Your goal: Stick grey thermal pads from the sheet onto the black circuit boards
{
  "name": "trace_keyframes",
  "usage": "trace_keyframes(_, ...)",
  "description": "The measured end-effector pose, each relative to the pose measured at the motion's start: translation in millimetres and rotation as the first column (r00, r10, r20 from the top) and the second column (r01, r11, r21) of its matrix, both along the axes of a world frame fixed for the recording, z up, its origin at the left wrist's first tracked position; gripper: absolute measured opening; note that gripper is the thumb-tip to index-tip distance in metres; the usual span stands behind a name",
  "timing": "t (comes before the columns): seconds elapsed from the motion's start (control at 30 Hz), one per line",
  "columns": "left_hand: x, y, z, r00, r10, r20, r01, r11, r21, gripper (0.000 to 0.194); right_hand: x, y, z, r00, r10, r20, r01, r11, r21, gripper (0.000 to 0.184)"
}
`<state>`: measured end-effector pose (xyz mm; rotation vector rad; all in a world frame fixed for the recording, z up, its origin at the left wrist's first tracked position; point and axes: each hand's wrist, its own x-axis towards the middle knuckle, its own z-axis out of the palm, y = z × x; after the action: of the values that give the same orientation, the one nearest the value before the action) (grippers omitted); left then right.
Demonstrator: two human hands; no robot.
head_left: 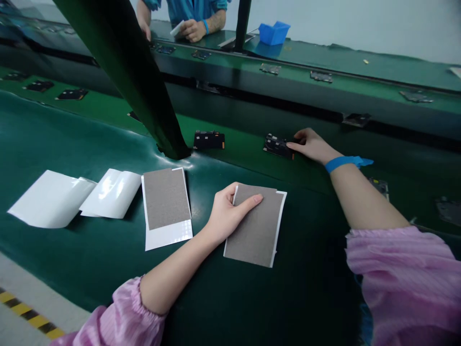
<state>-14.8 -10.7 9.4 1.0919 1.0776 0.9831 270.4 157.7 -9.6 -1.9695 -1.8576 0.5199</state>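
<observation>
My left hand (227, 212) grips a grey rectangular sheet on white backing (256, 233), thumb on top and fingers beneath. Forward and to the right, my right hand (315, 145) pinches the right end of a black circuit board (275, 144) lying on the green belt (245, 139). A blue band (342, 163) circles my right wrist. A second grey sheet on white backing (166, 199) lies on the green mat, left of my left hand. Farther left are two curled glossy white sheets, one nearer (113, 192) and one at the edge (46, 199).
A dark slanted post (144, 81) rises from the table left of the boards. Another circuit board (209, 140) lies on the belt, with several more along it. Across a divider, a co-worker's hand (194, 30) holds a pale flat piece near a blue bin (274, 33).
</observation>
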Motion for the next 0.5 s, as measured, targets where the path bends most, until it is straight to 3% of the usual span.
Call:
trace_keyframes(0.1,0,0,-0.6,1.0,-0.004,0.009,0.004,1.0,-0.002,0.028,8,-11,2.5,0.998,-0.055,-0.042,0.057,0.998,0.035,0.049)
trace_keyframes(0.23,0,0,-2.5,1.0,-0.015,0.023,0.015,1.0,0.007,0.029,14,-33,6.7,0.997,0.076,0.025,-0.078,0.993,0.089,0.041)
trace_keyframes(0.33,-1,-1,-3.3,1.0,-0.011,0.019,0.01,1.0,0.022,0.03,11,-48,10.6,0.999,0.001,-0.038,0.003,0.995,0.103,0.041)
trace_keyframes(0.4,-1,-1,-3.6,1.0,-0.01,0.016,0.009,1.0,0.025,0.03,6,-58,19.5,0.985,-0.066,-0.158,0.078,0.995,0.066,0.041)
trace_keyframes(0.5,-1,-1,-3.8,1.0,-0.015,0.016,0.014,1.0,0.022,0.029,-1,-74,47.3,0.947,-0.08,-0.311,0.087,0.996,0.01,0.035)
